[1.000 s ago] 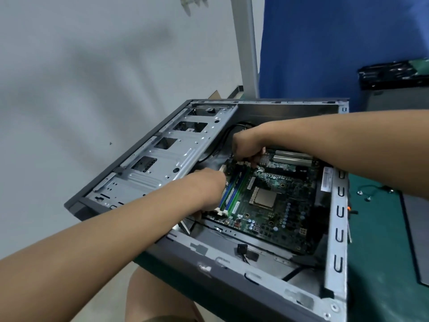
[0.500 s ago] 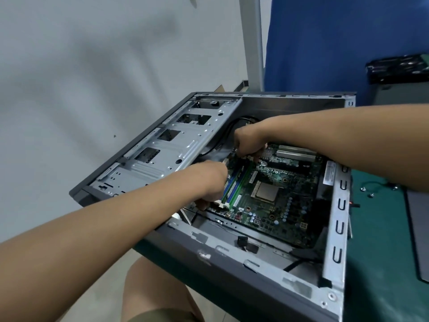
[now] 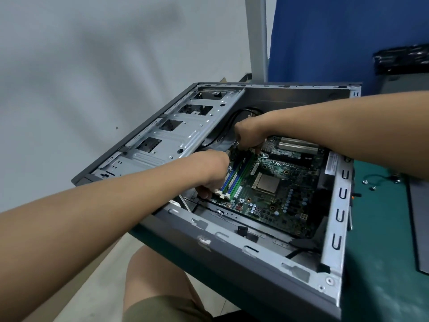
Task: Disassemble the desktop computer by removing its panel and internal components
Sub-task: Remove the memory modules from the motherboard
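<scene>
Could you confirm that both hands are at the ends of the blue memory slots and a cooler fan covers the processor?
Not quite: the head view shows no cooler; the square silver processor lies bare on the green motherboard. The left hand and right hand are indeed at the ends of the blue memory slots.

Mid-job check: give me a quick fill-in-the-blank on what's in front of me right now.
1. The left hand is at the near end of the memory sticks, the right hand at the ____ end.
2. The computer case lies on a ____ mat.
3. Loose screws lie to the case's ____.
Missing words: far; green; right.
</scene>
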